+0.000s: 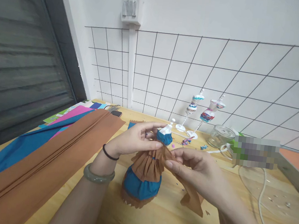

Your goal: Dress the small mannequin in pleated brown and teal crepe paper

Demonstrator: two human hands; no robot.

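A small dress form point(165, 137) stands tilted on the table, with a white top and a pleated blue paper bodice. Below it spreads a layered skirt point(142, 188) of gathered brown and blue paper with a jagged brown hem. My left hand point(138, 138) is closed around the form's waist, thumb in front. My right hand point(197, 167) pinches a brown paper strip point(194, 199) against the waist, where its upper end is gathered. The strip's loose end hangs down to the right over the table. My left fingertips are partly hidden behind the form.
Folded brown paper point(60, 152) and blue paper point(25, 147) lie along the left. Two more dress forms point(193, 104) point(211, 112) stand by the wall grid. A glass jar point(221, 135), paper scraps point(186, 141) and a white cable point(262, 198) are on the right.
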